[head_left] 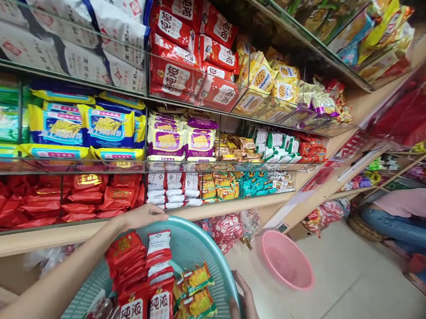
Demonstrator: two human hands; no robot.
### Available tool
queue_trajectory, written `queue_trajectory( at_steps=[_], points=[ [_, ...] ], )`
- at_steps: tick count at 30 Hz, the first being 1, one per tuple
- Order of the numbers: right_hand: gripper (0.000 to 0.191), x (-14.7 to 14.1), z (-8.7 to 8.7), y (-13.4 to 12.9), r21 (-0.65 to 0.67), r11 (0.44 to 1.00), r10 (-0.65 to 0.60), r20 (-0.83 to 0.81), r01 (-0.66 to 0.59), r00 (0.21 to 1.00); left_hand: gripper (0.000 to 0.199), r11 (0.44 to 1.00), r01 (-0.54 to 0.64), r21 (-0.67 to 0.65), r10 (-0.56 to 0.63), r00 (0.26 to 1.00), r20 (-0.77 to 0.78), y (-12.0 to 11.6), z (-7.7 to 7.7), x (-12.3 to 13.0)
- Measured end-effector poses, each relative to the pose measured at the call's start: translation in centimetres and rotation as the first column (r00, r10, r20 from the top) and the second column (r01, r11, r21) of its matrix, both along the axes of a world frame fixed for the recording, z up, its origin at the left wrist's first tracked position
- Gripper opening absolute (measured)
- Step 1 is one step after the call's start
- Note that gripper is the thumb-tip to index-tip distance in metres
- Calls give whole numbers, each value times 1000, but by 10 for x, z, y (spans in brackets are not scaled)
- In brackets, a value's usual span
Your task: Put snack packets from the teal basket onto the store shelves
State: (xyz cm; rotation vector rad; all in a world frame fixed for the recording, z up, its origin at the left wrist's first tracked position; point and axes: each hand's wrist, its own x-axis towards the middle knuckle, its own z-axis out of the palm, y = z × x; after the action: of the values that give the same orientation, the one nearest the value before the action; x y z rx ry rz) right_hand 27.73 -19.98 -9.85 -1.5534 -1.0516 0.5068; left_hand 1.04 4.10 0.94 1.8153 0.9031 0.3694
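A teal plastic basket (223,263) with perforated sides is in front of the shelves. My left hand (145,217) is closed over its far rim. On the right side, my right hand (247,312) grips the rim, thumb and fingers around the edge. Inside the basket lie red-and-white snack packets (160,305), a stack of plain red packets (126,258), white-and-red packets (159,246) and small yellow-and-green packets (197,306). A dark, clear-wrapped item (103,313) sits at the lower left, partly hidden by my left forearm.
Glass-fronted shelves (105,168) of packaged biscuits and sweets rise ahead. A pink basin (288,261) stands on the tiled floor at right. Bags of candy (225,232) lie under the bottom shelf. Another person (396,218) in jeans bends at far right.
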Motion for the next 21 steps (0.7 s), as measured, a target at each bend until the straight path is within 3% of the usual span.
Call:
queue_trajectory(
  at_steps=[6, 10, 16, 21],
  points=[
    [43, -1, 11, -2, -32, 999, 20, 71, -18, 997, 49, 1000, 0, 9, 0, 1000, 15, 1, -6, -2],
    [55, 9, 34, 13, -90, 986, 154, 162, -141, 975, 47, 1000, 21, 11, -21, 1000, 17, 4, -10, -3],
    [58, 18, 88, 69, -47, 980, 195, 392, -192, 899, 46, 1000, 7, -3, -7, 1000, 20, 2, -7, -2],
    [49, 6, 114, 124, 23, 941, 252, 622, -339, 741, 45, 1000, 20, 18, -20, 1000, 16, 1, -8, -3]
  ],
)
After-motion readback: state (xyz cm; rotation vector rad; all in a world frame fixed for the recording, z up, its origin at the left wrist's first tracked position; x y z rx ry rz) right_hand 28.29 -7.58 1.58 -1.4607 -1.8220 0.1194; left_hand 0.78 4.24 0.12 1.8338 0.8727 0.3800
